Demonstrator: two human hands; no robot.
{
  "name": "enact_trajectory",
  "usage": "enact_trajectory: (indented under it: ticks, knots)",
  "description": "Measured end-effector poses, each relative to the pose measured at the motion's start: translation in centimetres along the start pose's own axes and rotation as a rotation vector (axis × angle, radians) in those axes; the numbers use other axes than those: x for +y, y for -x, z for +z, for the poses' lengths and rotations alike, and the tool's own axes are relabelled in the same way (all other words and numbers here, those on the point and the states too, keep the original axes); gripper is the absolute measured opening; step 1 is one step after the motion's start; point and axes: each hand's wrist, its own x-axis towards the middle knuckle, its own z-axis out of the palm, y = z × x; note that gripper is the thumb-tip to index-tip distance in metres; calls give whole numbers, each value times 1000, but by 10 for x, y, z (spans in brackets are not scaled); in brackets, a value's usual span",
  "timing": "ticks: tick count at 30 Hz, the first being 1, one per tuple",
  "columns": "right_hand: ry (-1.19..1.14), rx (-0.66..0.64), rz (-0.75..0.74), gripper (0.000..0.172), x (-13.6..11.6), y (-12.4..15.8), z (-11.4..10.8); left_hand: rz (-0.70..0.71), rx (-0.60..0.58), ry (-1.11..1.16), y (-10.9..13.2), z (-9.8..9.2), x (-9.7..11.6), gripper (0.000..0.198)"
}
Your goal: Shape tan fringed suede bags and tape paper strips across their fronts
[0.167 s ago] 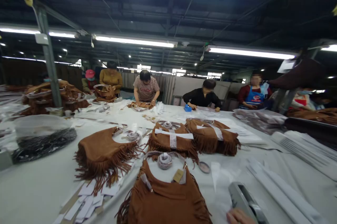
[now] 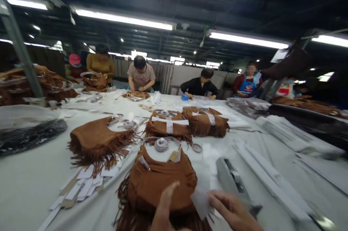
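Note:
A brown fringed handbag [image 2: 160, 184] lies right in front of me, with a rolled strap and a tan tag at its top. Over its lower front is my left hand [image 2: 164, 211], fingers stretched out and holding nothing; whether it touches the bag I cannot tell. Pinched in my right hand [image 2: 235, 211] is a thin, translucent white sheet [image 2: 200, 199], which hangs at the bag's right edge. Just beyond that hand stands a grey tape dispenser [image 2: 232, 178].
Another fringed bag [image 2: 94, 135] and two banded bags [image 2: 168, 126] lie farther back. Paper strips [image 2: 85, 185] are at left, long white strips [image 2: 272, 176] at right. Several co-workers, among them a person in black [image 2: 202, 85], stand across the table.
My left hand has come into view over the bag. My right hand has moved left from beside the tape dispenser and now holds the white sheet. The view has tipped down and shifted.

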Motion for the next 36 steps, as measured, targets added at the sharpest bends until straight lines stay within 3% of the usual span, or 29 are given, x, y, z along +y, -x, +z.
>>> enact_trajectory:
  ticks: [2,4,7,10,15,18,21,24,27,31,32,36]
  knots:
    - [-155,-142,32,49,-25,11,7,-3,-51,126,-3,1,21,105]
    - [-284,-180,50,49,-38,15,14,-43,-279,408,3,2,42,90]
    - [-434,-109,81,48,-36,9,32,-217,-398,674,30,10,54,56]
    - [-481,-33,88,48,-14,-8,61,-397,-357,678,67,26,33,56]
    - [-131,169,64,45,32,-28,122,-679,-219,703,118,56,-27,50]
    - [-12,332,14,32,44,-12,144,-878,-87,749,133,67,-46,44]
    - [125,437,-143,26,48,18,159,-984,-25,716,138,73,-51,36]
    - [247,385,-313,23,55,38,179,-973,-73,686,137,78,-50,30]
    - [419,289,-430,26,65,37,202,-881,-163,589,137,79,-46,31]
    - [653,228,-464,31,81,25,222,-661,-315,134,134,57,-34,38]
    - [683,225,-472,32,84,23,223,-589,-277,-49,132,46,-31,37]
    - [686,185,-492,32,87,23,222,-357,77,-737,109,4,-35,36]
